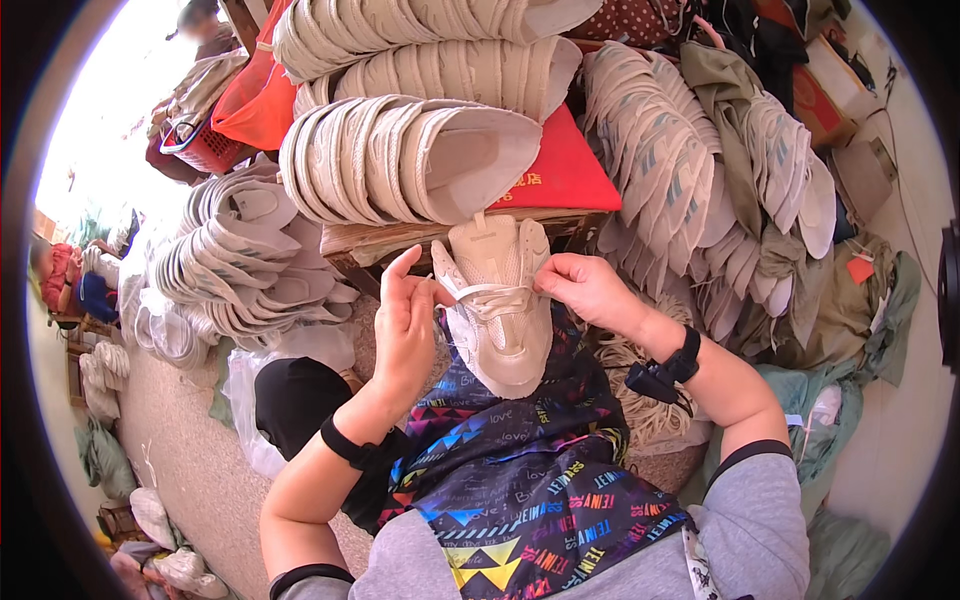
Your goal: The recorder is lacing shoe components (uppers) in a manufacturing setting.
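A beige shoe upper [510,352] with a mesh tongue stands toe toward me, just above my lap. Across its front runs a pale shoelace [488,299]. On the upper's left edge, my left hand [408,325] is closed at the lace, its index finger bent upward. My right hand [590,288] pinches the lace at the opposite edge with thumb and forefinger. The exact grip of the left fingertips is partly hidden. Dark bands circle both wrists.
Nested beige uppers [360,160] lie on a wooden stand [375,238] with a red bag [565,170]. More stacks flank it at left [235,250] and right [655,150]. A heap of laces [640,385] lies beside my patterned apron [540,470]. A black round-topped object [298,400] stands left.
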Available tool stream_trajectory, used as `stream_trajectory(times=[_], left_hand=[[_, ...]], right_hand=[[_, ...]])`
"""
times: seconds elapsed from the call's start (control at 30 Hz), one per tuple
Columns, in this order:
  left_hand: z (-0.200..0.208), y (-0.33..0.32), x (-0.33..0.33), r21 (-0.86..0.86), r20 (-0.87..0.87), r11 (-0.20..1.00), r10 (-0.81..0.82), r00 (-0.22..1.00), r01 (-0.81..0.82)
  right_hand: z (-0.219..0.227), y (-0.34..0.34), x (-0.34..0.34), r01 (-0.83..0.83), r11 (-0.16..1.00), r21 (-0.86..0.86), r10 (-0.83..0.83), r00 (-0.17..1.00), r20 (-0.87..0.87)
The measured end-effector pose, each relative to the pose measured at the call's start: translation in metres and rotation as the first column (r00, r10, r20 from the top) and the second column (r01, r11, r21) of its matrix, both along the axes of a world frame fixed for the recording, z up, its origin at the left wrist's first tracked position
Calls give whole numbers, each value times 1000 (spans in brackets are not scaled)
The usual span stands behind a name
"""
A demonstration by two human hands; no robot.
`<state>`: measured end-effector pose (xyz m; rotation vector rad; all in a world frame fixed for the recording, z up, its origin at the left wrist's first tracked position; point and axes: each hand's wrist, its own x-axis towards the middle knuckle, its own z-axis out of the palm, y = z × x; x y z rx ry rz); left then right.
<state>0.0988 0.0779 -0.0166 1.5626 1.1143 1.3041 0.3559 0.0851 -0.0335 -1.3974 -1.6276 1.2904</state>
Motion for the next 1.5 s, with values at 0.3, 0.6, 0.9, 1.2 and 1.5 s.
stream_trajectory(times=[0.3,0.6,0.9,1.2,1.5], left_hand=[[-6,9,1,-200,202,979,-8,979,49],[-34,-2,8,-341,226,936,-8,974,87],[-3,5,11,-311,-106,951,-24,994,-10],[34,28,1,75,-821,943,-126,557,324],[49,52,-12,-60,-782,826,-388,487,561]], right_hand=[[32,12,-8,-74,993,86,42,945,324],[46,15,-14,-411,845,343,58,707,705],[49,24,-16,-548,779,306,140,628,766],[60,30,-17,-736,652,183,256,441,860],[79,54,-17,-772,568,285,267,501,823]])
